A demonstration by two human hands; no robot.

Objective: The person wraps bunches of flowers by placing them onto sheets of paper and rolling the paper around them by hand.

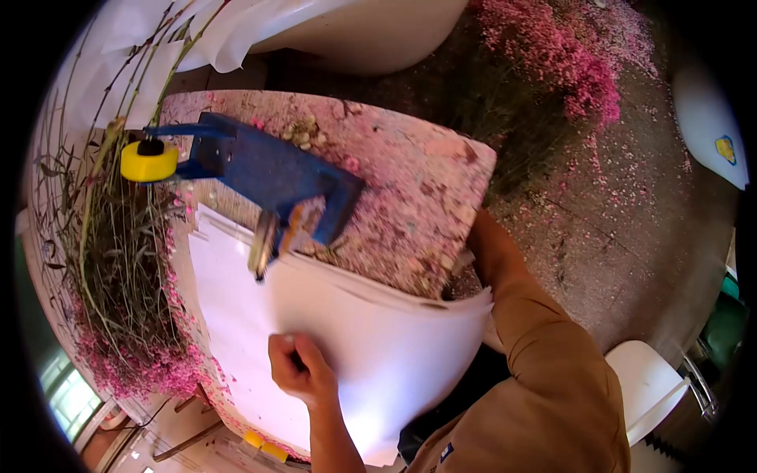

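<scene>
My left hand is curled into a loose fist over a stack of white paper sheets; no object shows in it. The sheets bend down over the near edge of the table. My right hand reaches down by the table's right corner, its fingers hidden behind the edge. A small pale piece beside it is too unclear to name. On the table stands a blue metal tape dispenser with a yellow roll of tape at its far left end.
Long-stemmed pink flowers lie along the table's left side, heads toward me. More pink flowers lie on the petal-strewn floor at upper right. A white chair stands at lower right. White wrapping hangs at upper left.
</scene>
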